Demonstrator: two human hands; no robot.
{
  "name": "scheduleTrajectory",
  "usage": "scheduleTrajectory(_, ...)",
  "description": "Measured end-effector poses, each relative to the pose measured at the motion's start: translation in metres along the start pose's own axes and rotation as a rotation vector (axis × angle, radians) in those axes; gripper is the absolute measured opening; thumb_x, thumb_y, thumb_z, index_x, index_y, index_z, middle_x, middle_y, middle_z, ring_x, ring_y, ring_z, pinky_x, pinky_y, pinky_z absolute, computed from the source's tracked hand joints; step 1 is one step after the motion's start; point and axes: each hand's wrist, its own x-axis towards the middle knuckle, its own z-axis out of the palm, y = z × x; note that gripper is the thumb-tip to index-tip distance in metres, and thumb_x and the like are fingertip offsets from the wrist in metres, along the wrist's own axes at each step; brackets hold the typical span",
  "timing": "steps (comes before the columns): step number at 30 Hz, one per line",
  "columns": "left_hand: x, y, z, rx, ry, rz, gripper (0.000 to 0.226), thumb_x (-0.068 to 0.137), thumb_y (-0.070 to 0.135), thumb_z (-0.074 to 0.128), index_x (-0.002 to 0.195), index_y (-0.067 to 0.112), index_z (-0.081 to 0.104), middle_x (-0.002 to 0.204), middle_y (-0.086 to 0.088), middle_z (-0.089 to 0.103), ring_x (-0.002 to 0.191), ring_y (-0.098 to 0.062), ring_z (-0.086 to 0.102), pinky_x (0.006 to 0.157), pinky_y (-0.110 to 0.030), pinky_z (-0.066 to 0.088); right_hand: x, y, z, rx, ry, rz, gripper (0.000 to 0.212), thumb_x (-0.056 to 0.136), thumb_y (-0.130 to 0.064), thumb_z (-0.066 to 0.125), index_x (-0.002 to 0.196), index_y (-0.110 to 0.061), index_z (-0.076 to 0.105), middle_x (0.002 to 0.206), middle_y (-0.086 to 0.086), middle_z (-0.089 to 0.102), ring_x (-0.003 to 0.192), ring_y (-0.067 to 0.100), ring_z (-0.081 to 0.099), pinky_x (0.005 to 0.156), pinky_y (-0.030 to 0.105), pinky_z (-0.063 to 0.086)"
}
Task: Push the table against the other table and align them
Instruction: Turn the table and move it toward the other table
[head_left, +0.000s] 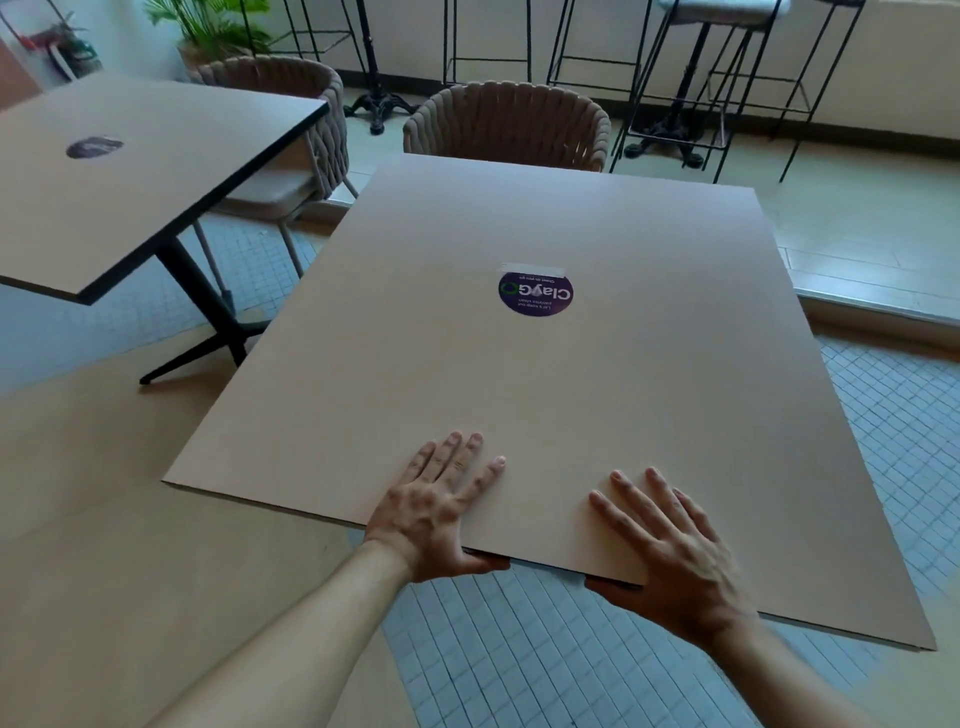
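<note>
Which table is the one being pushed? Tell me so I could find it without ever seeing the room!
Find the two square tan tables on the tiled floor. The one being pushed is the near tan table, with the left hand and right hand gripping its closest edge. Unlike the far tan table at the left, it wears a clear round purple sticker in its middle.

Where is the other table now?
In the head view, the other table stands at upper left, apart from the near table both hands grip, beside a woven chair.

Two tables (519, 389) (130, 182), two chairs (506, 127) (291, 88), two hands (436, 512) (680, 561).
</note>
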Motion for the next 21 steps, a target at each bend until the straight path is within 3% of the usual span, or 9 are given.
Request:
scheduleTrajectory(6, 0.025, -0.028, -0.002, 0.027, -0.013, -0.008, 0.114, 0.068, 0.100, 0.022, 0.157, 0.032, -0.004, 0.165, -0.009, -0.005, 0.152, -0.027, -0.005, 0.123, -0.048, 0.003, 0.039, 0.002, -0.004, -0.005, -0.003, -0.006, 0.094, 0.075, -0.089, 0.044, 0.154, -0.041, 0.024, 0.162, -0.003, 0.027, 0.151, 0.030, 0.015, 0.118, 0.048, 0.023)
scheduleTrajectory(11, 0.046, -0.052, -0.005, -0.006, 0.007, -0.010, 0.114, 0.069, 0.099, 0.025, 0.157, 0.030, 0.008, 0.165, -0.011, 0.005, 0.151, -0.029, 0.005, 0.121, -0.048, 0.006, 0.073, 0.002, -0.008, 0.016, 0.002, -0.007, 0.094, 0.076, -0.089, 0.042, 0.154, -0.040, 0.026, 0.161, -0.002, 0.028, 0.150, 0.033, 0.018, 0.117, 0.049, 0.021)
scheduleTrajectory(21, 0.077, -0.106, -0.011, 0.004, 0.022, -0.019, 0.115, 0.067, 0.100, 0.025, 0.157, 0.031, 0.011, 0.165, -0.007, 0.007, 0.151, -0.025, 0.008, 0.123, -0.048, 0.011, 0.137, -0.010, -0.004, 0.007, 0.021, -0.011, 0.094, 0.076, -0.090, 0.041, 0.154, -0.041, 0.023, 0.163, -0.001, 0.025, 0.150, 0.036, 0.016, 0.117, 0.053, 0.024)
